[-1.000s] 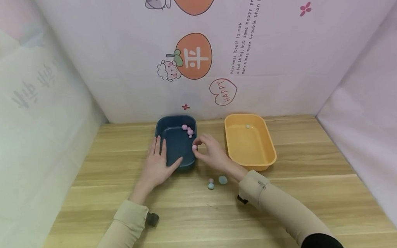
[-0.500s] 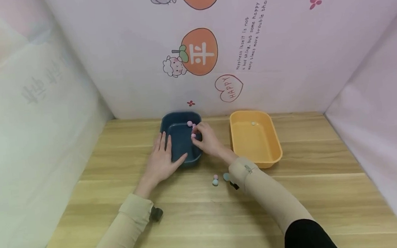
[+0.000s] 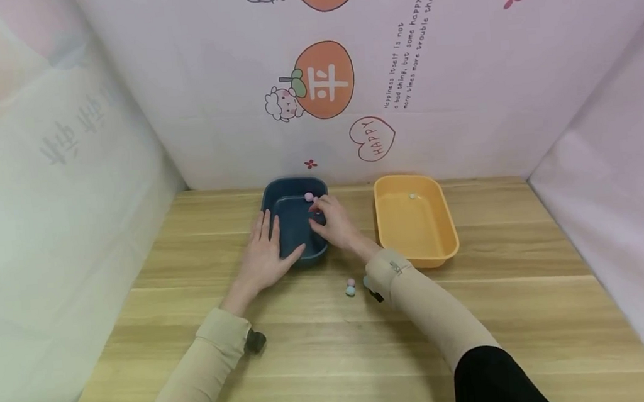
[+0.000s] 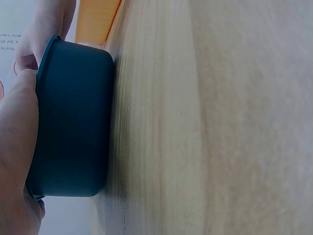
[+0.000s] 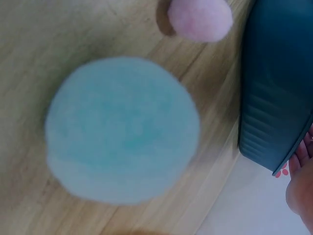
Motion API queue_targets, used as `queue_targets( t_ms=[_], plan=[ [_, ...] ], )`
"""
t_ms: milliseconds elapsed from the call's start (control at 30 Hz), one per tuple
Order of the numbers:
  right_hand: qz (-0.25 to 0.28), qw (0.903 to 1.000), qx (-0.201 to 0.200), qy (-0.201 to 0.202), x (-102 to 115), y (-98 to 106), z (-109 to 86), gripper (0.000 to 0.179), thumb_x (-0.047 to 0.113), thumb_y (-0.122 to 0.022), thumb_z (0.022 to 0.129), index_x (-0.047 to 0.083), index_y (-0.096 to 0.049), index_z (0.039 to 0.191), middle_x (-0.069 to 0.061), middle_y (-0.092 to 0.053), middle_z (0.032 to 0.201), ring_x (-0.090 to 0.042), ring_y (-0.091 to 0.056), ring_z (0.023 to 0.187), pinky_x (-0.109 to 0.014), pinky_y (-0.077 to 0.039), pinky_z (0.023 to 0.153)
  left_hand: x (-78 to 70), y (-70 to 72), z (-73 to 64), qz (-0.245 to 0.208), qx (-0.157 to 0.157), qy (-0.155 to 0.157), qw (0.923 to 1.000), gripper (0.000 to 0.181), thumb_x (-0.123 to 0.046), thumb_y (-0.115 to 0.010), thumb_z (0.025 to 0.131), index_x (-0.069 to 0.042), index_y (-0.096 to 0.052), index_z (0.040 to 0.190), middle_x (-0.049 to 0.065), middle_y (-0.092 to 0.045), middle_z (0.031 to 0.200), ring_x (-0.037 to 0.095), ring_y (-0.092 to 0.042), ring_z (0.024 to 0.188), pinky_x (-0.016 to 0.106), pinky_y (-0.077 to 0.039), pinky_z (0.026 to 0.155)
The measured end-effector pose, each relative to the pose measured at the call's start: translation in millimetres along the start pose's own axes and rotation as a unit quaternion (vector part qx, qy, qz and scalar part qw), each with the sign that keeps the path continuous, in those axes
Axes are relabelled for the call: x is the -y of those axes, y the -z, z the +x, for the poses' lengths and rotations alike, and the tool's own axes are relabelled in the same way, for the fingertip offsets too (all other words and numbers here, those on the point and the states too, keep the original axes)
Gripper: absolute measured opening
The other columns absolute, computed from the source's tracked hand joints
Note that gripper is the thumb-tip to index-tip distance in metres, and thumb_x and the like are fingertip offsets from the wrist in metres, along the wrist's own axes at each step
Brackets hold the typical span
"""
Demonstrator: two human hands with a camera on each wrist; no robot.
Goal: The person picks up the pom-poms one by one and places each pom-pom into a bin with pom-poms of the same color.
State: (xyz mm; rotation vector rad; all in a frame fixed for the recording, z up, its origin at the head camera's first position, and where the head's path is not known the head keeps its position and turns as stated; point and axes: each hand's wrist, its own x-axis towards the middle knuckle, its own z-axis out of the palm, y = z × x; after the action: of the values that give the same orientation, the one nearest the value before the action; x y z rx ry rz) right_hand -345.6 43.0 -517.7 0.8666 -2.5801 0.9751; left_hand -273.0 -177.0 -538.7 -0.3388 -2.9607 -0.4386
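Observation:
My left hand (image 3: pixel 261 256) lies with spread, straight fingers along the left rim of a dark blue tray (image 3: pixel 293 231). In the left wrist view its thumb side leans on the rim of the same tray (image 4: pixel 73 122). Over the tray's right side is my right hand (image 3: pixel 338 225), thumb and fingertips parted with the tray floor showing between them. Pink pom-poms (image 3: pixel 308 197) sit in the tray's back right corner, partly hidden by that hand. Below my right wrist lies a fuzzy light blue pom-pom (image 5: pixel 122 129), with a pink pom-pom (image 5: pixel 201 18) beyond it.
A yellow tray (image 3: pixel 415 231) stands to the right, holding one small pale ball (image 3: pixel 412 196). On the wooden table (image 3: pixel 312 366), a small pink ball (image 3: pixel 351 282) and a light blue ball (image 3: pixel 350 291) lie in front of the trays. Printed cloth (image 3: pixel 453 134) walls the back and sides.
My right hand has moved from the blue tray's near right rim toward its back right corner. The pink pom-pom it pinched is let go in the tray. The left hand stays on the rim.

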Motion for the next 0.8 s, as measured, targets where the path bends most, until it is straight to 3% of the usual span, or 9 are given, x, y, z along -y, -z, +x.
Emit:
queue_targets(
  t_ms=[167,233,400,600,800],
  plan=[
    [0.038,0.9989,-0.027,0.010,-30,-16,-1.6,0.032,0.016,-0.078,0.102,-0.005,-0.073,0.126,-0.017,-0.070,0.127,-0.031,-0.064,0.123,-0.044,-0.055,0.114,-1.4,2.0,1.0,0.008,-0.003,-0.003,1.0000,0.109,-0.078,-0.047,0.104,0.003,-0.023,0.173,0.027,-0.011,0.184,0.044,-0.013,0.173,0.059,-0.023,0.139],
    [0.057,0.9974,-0.042,0.013,-30,-16,-10.9,0.037,0.016,-0.078,0.102,-0.005,-0.070,0.132,-0.018,-0.069,0.131,-0.033,-0.062,0.126,-0.047,-0.053,0.117,-2.4,2.7,-0.2,0.007,-0.004,-0.003,1.0000,0.109,-0.078,-0.047,0.104,0.004,-0.023,0.173,0.028,-0.012,0.183,0.045,-0.013,0.173,0.059,-0.023,0.139],
    [0.084,0.9959,-0.030,-0.015,3,11,-50.8,0.050,0.005,-0.078,0.099,-0.010,-0.060,0.144,-0.028,-0.064,0.140,-0.045,-0.061,0.133,-0.059,-0.051,0.118,-3.9,2.1,-5.6,-0.005,0.009,0.003,0.9999,0.110,-0.078,-0.047,0.104,0.004,-0.022,0.173,0.028,-0.009,0.183,0.045,-0.008,0.173,0.059,-0.020,0.140],
    [0.099,0.9940,-0.025,-0.038,8,29,-84.1,0.052,0.010,-0.079,0.101,-0.006,-0.060,0.146,-0.024,-0.066,0.143,-0.041,-0.063,0.135,-0.057,-0.052,0.118,-4.2,3.7,-4.2,-0.006,0.007,0.005,0.9999,0.111,-0.078,-0.047,0.103,0.004,-0.022,0.173,0.028,-0.008,0.184,0.043,-0.006,0.174,0.058,-0.017,0.141],
    [0.109,0.9938,-0.004,-0.022,1,38,-115.8,0.047,0.013,-0.080,0.100,-0.005,-0.064,0.140,-0.023,-0.069,0.138,-0.042,-0.066,0.129,-0.058,-0.056,0.112,-6.4,4.9,-2.3,-0.003,0.016,0.007,0.9998,0.111,-0.079,-0.047,0.103,0.003,-0.021,0.173,0.027,-0.006,0.184,0.044,-0.006,0.174,0.058,-0.016,0.141]
  ],
)
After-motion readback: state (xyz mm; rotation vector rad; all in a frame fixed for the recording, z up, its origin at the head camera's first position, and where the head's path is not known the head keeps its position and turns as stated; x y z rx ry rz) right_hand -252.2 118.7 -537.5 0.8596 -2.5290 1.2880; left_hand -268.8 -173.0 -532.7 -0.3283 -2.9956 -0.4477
